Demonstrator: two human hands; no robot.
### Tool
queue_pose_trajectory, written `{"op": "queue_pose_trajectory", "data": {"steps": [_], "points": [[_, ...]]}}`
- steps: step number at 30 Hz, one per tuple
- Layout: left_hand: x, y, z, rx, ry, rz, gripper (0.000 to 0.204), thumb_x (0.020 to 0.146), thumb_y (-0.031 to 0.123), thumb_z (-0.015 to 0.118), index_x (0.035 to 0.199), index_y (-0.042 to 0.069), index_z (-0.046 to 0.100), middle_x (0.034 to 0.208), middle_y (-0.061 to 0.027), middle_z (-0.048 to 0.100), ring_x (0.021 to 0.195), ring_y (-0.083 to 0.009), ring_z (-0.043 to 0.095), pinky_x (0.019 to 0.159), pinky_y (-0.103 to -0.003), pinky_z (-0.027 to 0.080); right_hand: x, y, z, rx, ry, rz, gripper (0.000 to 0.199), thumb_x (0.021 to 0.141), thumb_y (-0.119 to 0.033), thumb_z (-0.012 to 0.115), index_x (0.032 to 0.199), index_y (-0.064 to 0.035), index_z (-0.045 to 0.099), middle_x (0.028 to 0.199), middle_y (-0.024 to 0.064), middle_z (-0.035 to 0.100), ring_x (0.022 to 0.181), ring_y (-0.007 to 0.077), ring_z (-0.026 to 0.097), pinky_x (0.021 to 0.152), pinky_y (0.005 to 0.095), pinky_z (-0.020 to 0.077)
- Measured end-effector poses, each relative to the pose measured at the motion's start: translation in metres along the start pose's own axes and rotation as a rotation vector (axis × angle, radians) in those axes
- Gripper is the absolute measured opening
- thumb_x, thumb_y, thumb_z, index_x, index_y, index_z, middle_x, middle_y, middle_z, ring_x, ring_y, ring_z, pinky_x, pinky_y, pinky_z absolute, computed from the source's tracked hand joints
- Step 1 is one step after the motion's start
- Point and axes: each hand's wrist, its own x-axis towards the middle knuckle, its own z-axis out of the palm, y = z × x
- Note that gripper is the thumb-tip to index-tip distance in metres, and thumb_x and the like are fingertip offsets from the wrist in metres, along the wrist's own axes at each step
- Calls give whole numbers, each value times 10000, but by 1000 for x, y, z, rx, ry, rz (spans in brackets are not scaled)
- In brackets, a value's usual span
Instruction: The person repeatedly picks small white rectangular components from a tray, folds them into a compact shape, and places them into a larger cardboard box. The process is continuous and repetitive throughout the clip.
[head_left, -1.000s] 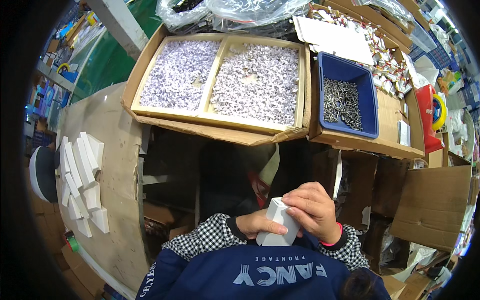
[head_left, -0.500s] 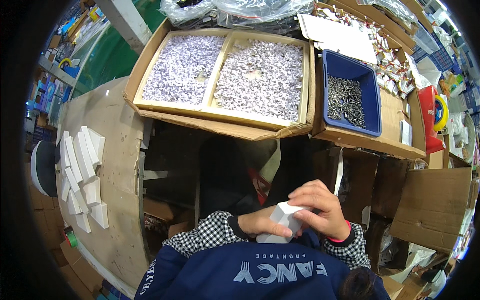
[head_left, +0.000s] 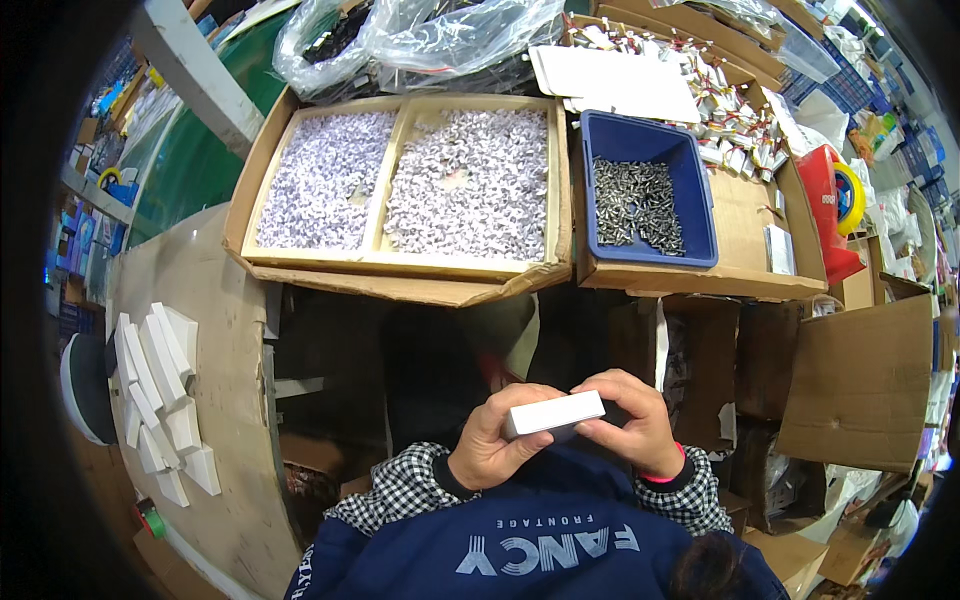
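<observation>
A small white box [head_left: 556, 413] is held between both hands, just in front of my chest, with one narrow long side facing up. My left hand [head_left: 497, 437] grips its left end, thumb on the near side. At the opposite end, my right hand [head_left: 634, 421] pinches it between thumb and fingers. The box looks closed; its underside is hidden. Far to the left, several similar white boxes [head_left: 160, 375] lie in a loose pile on the worn table [head_left: 235, 370].
Ahead, a cardboard box [head_left: 410, 290] holds a two-part tray of small white pieces. Right of it stands a blue bin [head_left: 650, 187] of metal screws, near wired white parts [head_left: 735, 125]. A red tape dispenser [head_left: 828, 215] sits far right. Open cardboard cartons [head_left: 850, 385] stand below.
The white box has turned from a tilted, upright pose to lying level between both hands. My right hand has moved from its top to its right end. The whole view has shifted slightly.
</observation>
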Motion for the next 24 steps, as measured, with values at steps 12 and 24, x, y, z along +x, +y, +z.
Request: {"op": "queue_pose_trajectory", "data": {"steps": [12,24], "points": [[-3,3,2,-14,29,-235,300,926,130,586,1172,-1,475,1117,-117,602,995,-156,568,887,-291,446,-6,8,-7,-67,57,-117,255,750,-162,766,950,-32,676,865,81,657,766,215,602,695,295,480],[-3,-23,0,-158,240,-536,334,851,258,706,1038,29,551,927,-51,611,847,-120,569,801,-274,461,-10,-2,-200,-279,1126,-184,167,919,-121,572,984,18,640,791,-8,564,709,63,492,639,199,395]]}}
